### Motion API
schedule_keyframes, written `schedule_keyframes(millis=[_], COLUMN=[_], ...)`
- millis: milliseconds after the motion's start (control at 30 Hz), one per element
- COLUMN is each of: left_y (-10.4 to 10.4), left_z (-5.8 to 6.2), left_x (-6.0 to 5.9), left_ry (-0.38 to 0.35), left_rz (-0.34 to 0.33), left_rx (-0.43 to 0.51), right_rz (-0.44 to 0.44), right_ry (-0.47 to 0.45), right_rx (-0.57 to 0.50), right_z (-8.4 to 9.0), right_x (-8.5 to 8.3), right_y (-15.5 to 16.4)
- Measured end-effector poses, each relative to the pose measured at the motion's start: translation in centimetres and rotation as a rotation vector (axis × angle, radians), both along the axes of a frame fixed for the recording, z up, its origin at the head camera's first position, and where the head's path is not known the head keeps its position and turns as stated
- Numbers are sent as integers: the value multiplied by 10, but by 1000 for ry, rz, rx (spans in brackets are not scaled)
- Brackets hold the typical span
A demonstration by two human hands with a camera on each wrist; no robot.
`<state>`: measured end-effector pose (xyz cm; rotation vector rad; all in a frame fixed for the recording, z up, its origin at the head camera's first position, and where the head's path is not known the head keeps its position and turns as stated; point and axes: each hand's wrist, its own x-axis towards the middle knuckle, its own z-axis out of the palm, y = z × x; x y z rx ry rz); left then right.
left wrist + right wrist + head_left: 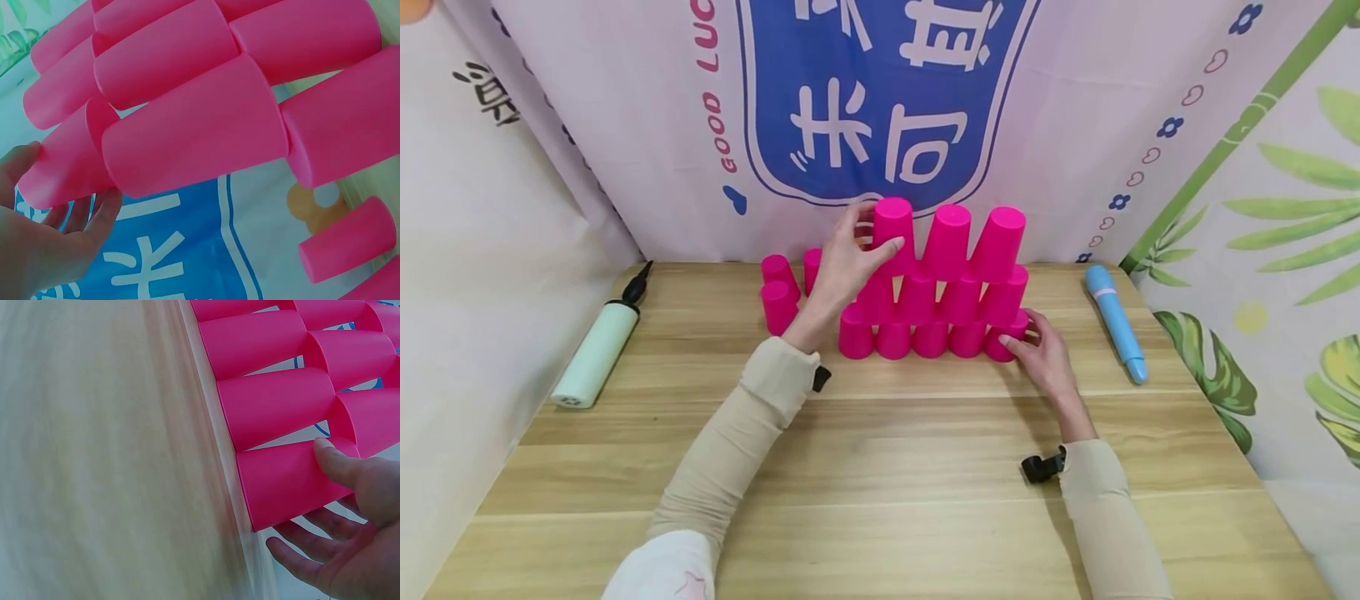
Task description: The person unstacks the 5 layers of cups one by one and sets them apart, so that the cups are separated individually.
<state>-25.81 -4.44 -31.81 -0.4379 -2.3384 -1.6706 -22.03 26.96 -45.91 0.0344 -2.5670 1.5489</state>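
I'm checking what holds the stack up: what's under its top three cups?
Four cups, standing on a row of five, which stands on the table. The upturned cups' insides are covered from view.

Head view: we look forward and down from above, farthest off, table spread below. Wrist views: we sit close in, scene turned sideways; left faces banner past left hand, right looks across table. All three share cup stack.

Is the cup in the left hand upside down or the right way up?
Upside down. The cup the left hand holds has its closed end on top, wider rim below.
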Motion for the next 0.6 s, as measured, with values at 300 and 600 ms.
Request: schedule_keyframes(millis=[300, 600], left_y=[-16, -42], left_z=[6, 1], left_x=[9, 16], left_ry=[28, 51], left_rz=[57, 153], left_rx=[21, 14], right_rz=[4, 5], right_ry=[1, -4], right_rx=[-7, -11], right_z=[1, 1], right_x=[2, 2], right_y=[-1, -2])
